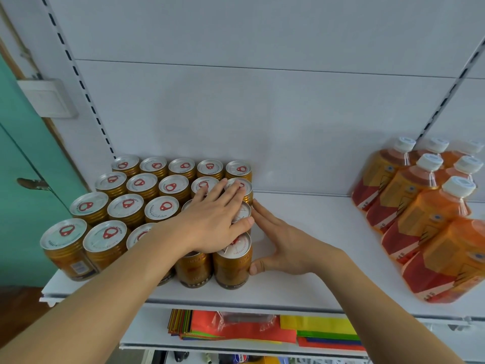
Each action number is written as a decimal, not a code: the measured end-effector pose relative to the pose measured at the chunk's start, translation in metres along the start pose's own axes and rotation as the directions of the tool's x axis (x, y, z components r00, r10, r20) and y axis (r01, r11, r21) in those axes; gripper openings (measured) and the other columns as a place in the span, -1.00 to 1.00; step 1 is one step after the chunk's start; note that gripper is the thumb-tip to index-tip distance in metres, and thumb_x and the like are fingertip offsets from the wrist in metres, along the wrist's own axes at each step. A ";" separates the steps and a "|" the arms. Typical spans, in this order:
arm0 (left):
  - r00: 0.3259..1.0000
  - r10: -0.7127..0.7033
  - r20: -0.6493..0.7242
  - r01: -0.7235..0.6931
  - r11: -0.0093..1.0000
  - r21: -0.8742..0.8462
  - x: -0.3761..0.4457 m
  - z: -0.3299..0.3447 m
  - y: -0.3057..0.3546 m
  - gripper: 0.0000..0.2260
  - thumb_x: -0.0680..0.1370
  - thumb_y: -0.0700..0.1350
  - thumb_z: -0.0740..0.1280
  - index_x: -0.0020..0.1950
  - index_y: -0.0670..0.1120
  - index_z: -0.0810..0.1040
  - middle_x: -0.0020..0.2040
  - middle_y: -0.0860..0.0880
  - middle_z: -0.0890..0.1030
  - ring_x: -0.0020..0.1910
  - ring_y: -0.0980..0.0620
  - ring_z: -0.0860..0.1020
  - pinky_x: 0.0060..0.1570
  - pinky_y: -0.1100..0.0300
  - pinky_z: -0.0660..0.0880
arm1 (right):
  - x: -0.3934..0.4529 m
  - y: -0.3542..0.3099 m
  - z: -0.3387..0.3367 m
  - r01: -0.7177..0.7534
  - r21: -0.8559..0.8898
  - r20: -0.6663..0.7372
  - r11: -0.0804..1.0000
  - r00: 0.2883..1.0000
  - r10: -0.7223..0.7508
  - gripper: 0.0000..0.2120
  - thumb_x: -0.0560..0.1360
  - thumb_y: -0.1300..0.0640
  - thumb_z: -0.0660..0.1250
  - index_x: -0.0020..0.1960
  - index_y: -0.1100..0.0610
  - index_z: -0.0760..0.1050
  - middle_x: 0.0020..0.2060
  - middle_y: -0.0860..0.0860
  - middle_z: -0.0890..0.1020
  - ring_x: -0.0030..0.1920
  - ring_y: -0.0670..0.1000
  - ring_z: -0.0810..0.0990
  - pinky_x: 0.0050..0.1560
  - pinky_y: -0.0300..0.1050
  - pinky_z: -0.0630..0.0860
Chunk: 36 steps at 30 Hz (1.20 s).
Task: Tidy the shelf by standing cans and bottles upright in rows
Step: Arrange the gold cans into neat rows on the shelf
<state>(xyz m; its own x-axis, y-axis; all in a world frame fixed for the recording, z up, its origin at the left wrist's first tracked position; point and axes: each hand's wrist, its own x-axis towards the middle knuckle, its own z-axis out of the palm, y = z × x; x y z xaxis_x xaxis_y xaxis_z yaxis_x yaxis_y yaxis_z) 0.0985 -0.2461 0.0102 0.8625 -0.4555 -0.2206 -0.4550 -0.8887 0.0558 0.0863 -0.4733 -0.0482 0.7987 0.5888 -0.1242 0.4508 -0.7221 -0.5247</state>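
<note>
Gold ribbed metal cans stand upright in rows, shelf left side. Your left hand flat on can tops, fingers straight; right hand open, flat vs. row's side, thumb touching front can.

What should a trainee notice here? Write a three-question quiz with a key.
1. True or false: the left hand lies flat on the can tops.
2. What does the right hand press? A) bottles B) the cans' right side C) the lower shelf
3. How do the bottles stand: upright or toppled?

Key: 1 true; 2 B; 3 upright, in rows at the shelf's right end.
</note>
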 end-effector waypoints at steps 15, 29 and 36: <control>1.000 0.015 0.000 -0.015 1.000 -0.022 -0.003 0.000 0.000 -0.13 0.55 0.54 -0.19 0.69 0.07 -0.34 0.68 0.13 -0.38 0.62 0.11 -0.44 0.64 -0.21 -0.24 | 0.005 -0.008 -0.026 0.041 -0.023 -0.046 0.999 0.998 -0.042 0.38 0.30 -0.45 0.59 0.63 -0.33 -0.44 0.59 -0.43 -0.39 0.57 -0.39 -0.26 0.49 -0.41 -0.06; 0.998 0.018 -0.053 -0.023 0.995 -0.099 -0.003 -0.005 -0.003 -0.07 0.48 0.59 -0.20 0.71 0.11 -0.27 0.70 0.13 -0.31 0.66 0.11 -0.35 0.66 -0.18 -0.18 | 0.000 -0.014 -0.031 0.019 -0.069 -0.029 0.997 0.999 -0.021 0.39 0.26 -0.56 0.51 0.64 -0.28 -0.46 0.64 -0.31 -0.40 0.69 -0.14 -0.22 0.69 0.01 0.06; 0.967 -0.003 -0.255 -0.058 0.971 -0.234 -0.053 -0.032 -0.037 -0.17 0.58 0.50 -0.16 0.73 0.06 0.07 0.73 0.10 0.04 0.69 0.16 -0.06 0.61 0.18 -0.13 | -0.031 -0.061 -0.053 0.012 -0.180 -0.110 0.984 0.993 -0.033 0.31 0.26 -0.70 0.34 0.66 -0.29 -0.41 0.64 -0.35 -0.35 0.66 -0.22 -0.28 0.66 -0.11 -0.12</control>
<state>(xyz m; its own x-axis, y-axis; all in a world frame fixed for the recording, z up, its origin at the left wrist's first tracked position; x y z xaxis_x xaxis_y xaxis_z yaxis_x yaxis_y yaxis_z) 0.0770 -0.1910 0.0513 0.8919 -0.4508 0.0345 -0.4401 -0.8483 0.2945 0.0552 -0.4669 0.0319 0.8225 0.5686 -0.0139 0.5250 -0.7683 -0.3660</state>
